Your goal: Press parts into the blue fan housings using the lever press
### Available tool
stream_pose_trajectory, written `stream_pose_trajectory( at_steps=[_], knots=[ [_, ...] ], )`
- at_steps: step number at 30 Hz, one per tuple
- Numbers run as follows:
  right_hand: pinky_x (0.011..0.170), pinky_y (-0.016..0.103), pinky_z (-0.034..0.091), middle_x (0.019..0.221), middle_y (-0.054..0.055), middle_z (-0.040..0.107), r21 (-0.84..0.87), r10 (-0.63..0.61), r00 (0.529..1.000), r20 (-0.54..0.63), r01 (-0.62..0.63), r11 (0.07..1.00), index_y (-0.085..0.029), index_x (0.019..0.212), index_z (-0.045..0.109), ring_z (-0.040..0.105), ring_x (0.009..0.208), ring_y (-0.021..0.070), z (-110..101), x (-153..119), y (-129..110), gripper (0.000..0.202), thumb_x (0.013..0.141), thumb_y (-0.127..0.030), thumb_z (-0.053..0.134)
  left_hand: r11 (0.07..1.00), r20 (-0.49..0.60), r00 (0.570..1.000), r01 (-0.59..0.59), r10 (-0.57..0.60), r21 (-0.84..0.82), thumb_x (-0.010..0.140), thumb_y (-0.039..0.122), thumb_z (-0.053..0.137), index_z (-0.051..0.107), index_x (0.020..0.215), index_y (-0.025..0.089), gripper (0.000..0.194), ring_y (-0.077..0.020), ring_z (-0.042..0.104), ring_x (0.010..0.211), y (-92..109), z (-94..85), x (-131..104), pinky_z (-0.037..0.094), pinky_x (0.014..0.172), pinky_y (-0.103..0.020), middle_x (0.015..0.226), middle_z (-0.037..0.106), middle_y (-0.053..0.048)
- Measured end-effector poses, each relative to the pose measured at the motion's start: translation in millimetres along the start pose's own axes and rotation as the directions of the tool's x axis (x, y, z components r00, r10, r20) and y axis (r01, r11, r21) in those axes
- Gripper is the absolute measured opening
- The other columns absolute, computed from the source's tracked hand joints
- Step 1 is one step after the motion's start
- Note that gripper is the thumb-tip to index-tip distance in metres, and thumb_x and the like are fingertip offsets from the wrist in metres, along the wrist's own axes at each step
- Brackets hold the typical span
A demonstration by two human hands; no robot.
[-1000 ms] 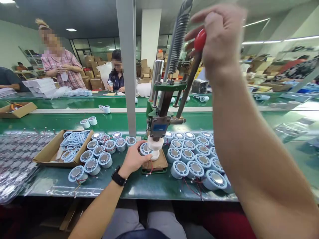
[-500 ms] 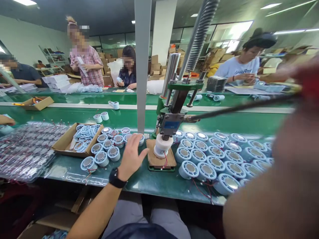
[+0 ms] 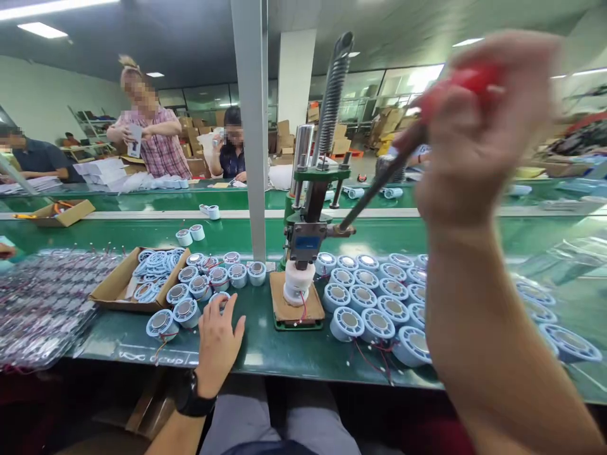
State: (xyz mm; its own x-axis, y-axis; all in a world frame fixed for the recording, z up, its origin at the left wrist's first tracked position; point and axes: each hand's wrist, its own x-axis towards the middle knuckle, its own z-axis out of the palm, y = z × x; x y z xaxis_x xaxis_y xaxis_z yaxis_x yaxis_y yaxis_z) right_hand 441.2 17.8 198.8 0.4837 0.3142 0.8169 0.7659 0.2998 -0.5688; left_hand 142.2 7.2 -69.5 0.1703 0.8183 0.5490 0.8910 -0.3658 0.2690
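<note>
Green bench (image 3: 258,344) open between left hand (image 3: 220,338) and press base (image 3: 284,327), front edge (image 3: 256,370) near

Green bench (image 3: 258,357) before me, hand press (image 3: 307,243) standing on it, pale-blue round parts (image 3: 365,297) clustered either side, open cardboard box (image 3: 128,306)

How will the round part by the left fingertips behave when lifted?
The round part is probably stiff: its outside looks like plastic. Squat like its neighbors, it should resist tipping. Being circular, it might roll if laid sideways.
</note>
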Motion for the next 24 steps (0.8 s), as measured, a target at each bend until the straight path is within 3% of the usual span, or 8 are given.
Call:
stream_pose_trajectory(
  at_steps=[3,5,7,10,14,18,21,24],
  knots=[
    [0.061,0.011,0.042,0.107,0.005,0.065,0.176,-0.176,0.958,0.226,0.138,0.975,0.002,0.135,0.044,0.06,0.067,-0.0023,41,50,2,0.05,0.099,-0.033,0.038,0.998,0.026,0.999,-0.041,0.04,0.046,0.093,0.021,0.054,0.062,0.127,0.019,0.035,-0.0332,0.056,0.11,0,-0.4,3,0.049,0.089,-0.05,0.118,0.063,-0.013],
    [0.07,0.014,0.046,0.113,0.008,0.064,0.169,-0.187,0.96,0.21,0.152,0.974,-0.001,0.139,0.042,0.063,0.076,0.0004,50,39,8,0.047,0.1,-0.027,0.04,0.997,0.023,0.998,-0.062,0.061,0.036,0.094,0.02,0.052,0.063,0.125,0.019,0.033,-0.0315,0.057,0.105,-4,2.0,4,0.051,0.087,-0.049,0.111,0.064,-0.012],
    [0.086,0.022,0.051,0.127,0.01,0.059,0.187,-0.226,0.967,0.119,0.202,0.961,-0.011,0.143,0.041,0.065,0.101,0.0087,47,-11,18,0.045,0.1,-0.025,0.043,0.999,-0.009,0.999,-0.054,0.054,-0.001,0.095,0.021,0.051,0.062,0.125,0.019,0.033,-0.0295,0.057,0.101,-9,5.5,6,0.052,0.087,-0.048,0.106,0.063,-0.011],
    [0.098,0.035,0.053,0.136,0.012,0.053,0.23,-0.14,0.989,0.048,0.125,0.965,-0.021,0.147,0.037,0.056,0.125,0.0194,41,-124,41,0.051,0.098,-0.028,0.046,0.999,-0.07,0.998,0.002,-0.006,-0.046,0.093,0.021,0.053,0.063,0.123,0.018,0.032,-0.0301,0.055,0.105,-14,8.4,8,0.051,0.093,-0.051,0.112,0.058,-0.013],
    [0.098,0.046,0.052,0.139,0.019,0.05,0.145,0.143,0.955,0.26,-0.185,0.972,-0.015,0.152,0.027,0.057,0.124,0.0292,58,-244,76,0.082,0.084,-0.043,0.062,0.989,0.001,0.999,0.05,-0.051,-0.136,0.088,0.017,0.055,0.064,0.115,0.018,0.028,-0.0304,0.056,0.109,-15,1.0,3,0.052,0.096,-0.053,0.117,0.057,-0.013],
    [0.091,0.043,0.054,0.129,0.02,0.058,0.06,0.365,0.856,0.366,-0.413,0.909,-0.012,0.149,0.034,0.063,0.112,0.0308,80,-272,92,0.09,0.074,-0.051,0.066,0.948,0.162,0.986,0.016,0.037,-0.317,0.072,0.0,0.051,0.064,0.105,0.02,0.041,-0.0278,0.058,0.119,-5,-12.0,-2,0.051,0.103,-0.049,0.125,0.06,-0.012],
    [0.09,0.04,0.053,0.128,0.019,0.059,0.073,0.401,0.858,0.322,-0.445,0.893,-0.013,0.148,0.037,0.064,0.11,0.0304,82,-268,92,0.093,0.071,-0.055,0.069,0.878,0.304,0.93,-0.04,0.208,-0.477,0.061,-0.006,0.044,0.065,0.093,0.022,0.047,-0.0258,0.055,0.13,5,-14.3,9,0.047,0.111,-0.05,0.126,0.066,-0.009],
    [0.093,0.041,0.051,0.132,0.019,0.057,0.109,0.403,0.876,0.264,-0.442,0.89,-0.013,0.15,0.035,0.063,0.112,0.0303,79,-265,86,0.097,0.071,-0.058,0.069,0.849,0.342,0.877,-0.128,0.339,-0.513,0.057,-0.008,0.036,0.067,0.093,0.025,0.058,-0.0246,0.048,0.139,9,-14.1,30,0.037,0.117,-0.06,0.126,0.069,-0.002]
  ],
)
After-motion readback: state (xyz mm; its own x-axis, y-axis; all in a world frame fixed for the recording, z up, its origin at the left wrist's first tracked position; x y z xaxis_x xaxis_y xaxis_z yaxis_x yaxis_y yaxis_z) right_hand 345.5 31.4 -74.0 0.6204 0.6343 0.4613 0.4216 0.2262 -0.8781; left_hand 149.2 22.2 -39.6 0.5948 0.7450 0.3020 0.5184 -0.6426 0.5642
